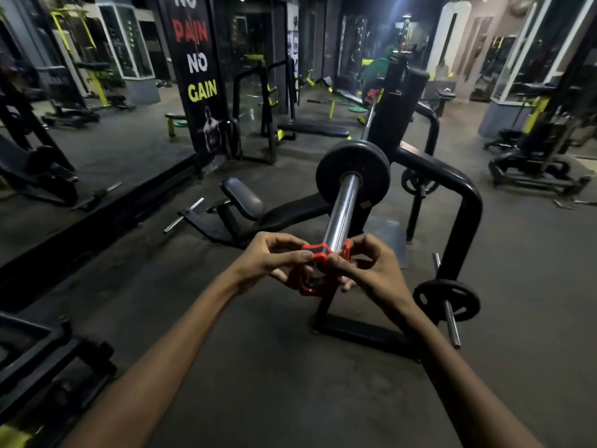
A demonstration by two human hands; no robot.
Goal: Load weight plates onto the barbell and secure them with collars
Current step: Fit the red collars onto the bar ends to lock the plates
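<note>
Both hands pinch a red collar (pixel 315 270) at the near tip of the barbell sleeve (pixel 342 215), centre frame.

Left hand (pixel 271 258) grips the collar's left side and the right hand (pixel 365 266) its right, fingers curled round it. Farther up the sleeve sits one black weight plate (pixel 352 173); another plate (pixel 447 303) hangs on a rack peg (pixel 451 324) at lower right.

Dim, one ceiling light (pixel 394 8) glaring far off, edges warped and blurred
</note>
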